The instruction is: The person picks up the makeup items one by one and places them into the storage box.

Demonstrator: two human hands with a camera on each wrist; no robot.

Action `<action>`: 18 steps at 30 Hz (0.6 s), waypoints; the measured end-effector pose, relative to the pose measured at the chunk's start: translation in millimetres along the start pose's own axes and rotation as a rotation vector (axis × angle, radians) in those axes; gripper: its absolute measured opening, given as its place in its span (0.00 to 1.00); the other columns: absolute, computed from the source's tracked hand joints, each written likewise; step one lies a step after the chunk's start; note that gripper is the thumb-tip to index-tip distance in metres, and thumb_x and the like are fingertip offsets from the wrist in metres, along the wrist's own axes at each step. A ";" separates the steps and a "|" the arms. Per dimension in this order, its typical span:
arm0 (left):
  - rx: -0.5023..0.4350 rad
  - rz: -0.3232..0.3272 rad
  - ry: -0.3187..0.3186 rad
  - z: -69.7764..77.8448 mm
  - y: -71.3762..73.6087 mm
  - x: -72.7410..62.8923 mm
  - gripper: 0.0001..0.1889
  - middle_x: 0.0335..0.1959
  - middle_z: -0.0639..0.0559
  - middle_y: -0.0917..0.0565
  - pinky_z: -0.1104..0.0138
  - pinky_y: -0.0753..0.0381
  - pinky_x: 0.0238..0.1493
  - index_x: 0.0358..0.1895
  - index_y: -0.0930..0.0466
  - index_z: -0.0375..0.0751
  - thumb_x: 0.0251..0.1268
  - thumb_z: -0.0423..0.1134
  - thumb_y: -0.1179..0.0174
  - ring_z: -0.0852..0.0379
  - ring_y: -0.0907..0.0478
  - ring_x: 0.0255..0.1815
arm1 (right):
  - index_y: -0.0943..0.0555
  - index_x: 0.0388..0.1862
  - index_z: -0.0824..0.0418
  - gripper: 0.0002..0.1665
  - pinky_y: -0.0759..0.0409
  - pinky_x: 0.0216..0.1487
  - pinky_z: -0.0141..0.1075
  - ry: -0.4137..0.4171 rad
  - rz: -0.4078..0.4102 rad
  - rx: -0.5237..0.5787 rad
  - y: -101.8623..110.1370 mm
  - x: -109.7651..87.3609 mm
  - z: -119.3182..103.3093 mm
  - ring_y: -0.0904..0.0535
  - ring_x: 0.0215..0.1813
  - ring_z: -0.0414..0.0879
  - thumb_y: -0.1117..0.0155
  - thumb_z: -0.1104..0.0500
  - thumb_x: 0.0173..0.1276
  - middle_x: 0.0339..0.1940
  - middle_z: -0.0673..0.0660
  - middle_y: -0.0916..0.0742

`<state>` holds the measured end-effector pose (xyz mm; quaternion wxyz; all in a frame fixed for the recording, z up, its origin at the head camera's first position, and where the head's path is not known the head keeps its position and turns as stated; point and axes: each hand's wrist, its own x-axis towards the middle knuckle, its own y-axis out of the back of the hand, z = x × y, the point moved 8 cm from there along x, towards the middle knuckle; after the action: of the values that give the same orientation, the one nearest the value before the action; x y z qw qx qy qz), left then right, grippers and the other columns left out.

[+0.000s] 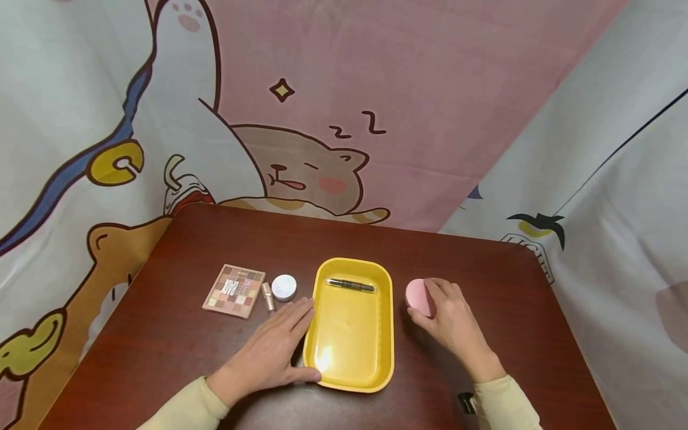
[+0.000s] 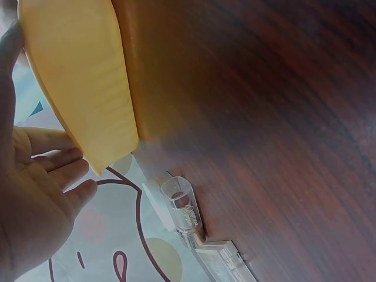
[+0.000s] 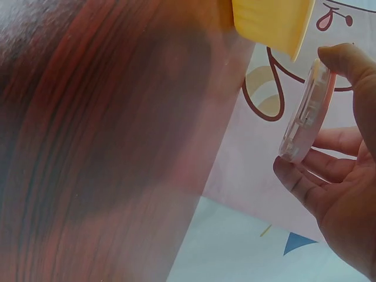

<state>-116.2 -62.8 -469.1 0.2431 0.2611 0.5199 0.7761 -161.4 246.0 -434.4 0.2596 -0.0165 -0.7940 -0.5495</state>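
My right hand (image 1: 452, 319) grips a round pink compact (image 1: 420, 297) by its edge, thumb on the near side and fingers on the far side. In the right wrist view the compact (image 3: 308, 111) stands on edge between thumb and fingertips, its clear side facing the table. At the left side of a yellow tray (image 1: 352, 334), my left hand (image 1: 271, 352) rests with fingers extended against the rim and thumb at the near corner. Inside the tray, near its far end, lies a dark pen-like stick (image 1: 352, 285) with clear ends.
Left of the tray are a small round white-lidded jar (image 1: 283, 287), a lipstick tube (image 1: 268, 297) and a square eyeshadow palette (image 1: 234, 291). A small black object (image 1: 466, 403) lies by the right sleeve. Printed cloth (image 1: 430, 119) hangs behind the dark wooden table (image 1: 500, 286).
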 end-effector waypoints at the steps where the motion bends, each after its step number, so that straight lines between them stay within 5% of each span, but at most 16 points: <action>1: -0.002 -0.004 0.003 -0.2 -0.2 -0.1 0.60 0.82 0.40 0.40 0.50 0.40 0.80 0.77 0.36 0.29 0.54 0.76 0.35 0.43 0.44 0.82 | 0.19 0.57 0.75 0.40 0.15 0.49 0.59 -0.004 -0.004 0.002 -0.4 0.4 -0.7 0.21 0.51 0.65 0.16 0.53 0.50 0.51 0.71 0.16; 18: -0.003 -0.017 0.015 -0.2 -0.5 -0.7 0.60 0.82 0.41 0.40 0.51 0.42 0.81 0.77 0.37 0.30 0.54 0.76 0.35 0.45 0.44 0.83 | 0.20 0.60 0.73 0.42 0.13 0.50 0.55 -0.011 -0.050 0.022 -7.7 13.0 -22.5 0.21 0.53 0.62 0.15 0.51 0.51 0.55 0.69 0.16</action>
<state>-115.8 -63.1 -469.7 0.2462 0.2504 0.5229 0.7767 -166.2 219.8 -429.7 0.2416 0.0033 -0.8015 -0.5470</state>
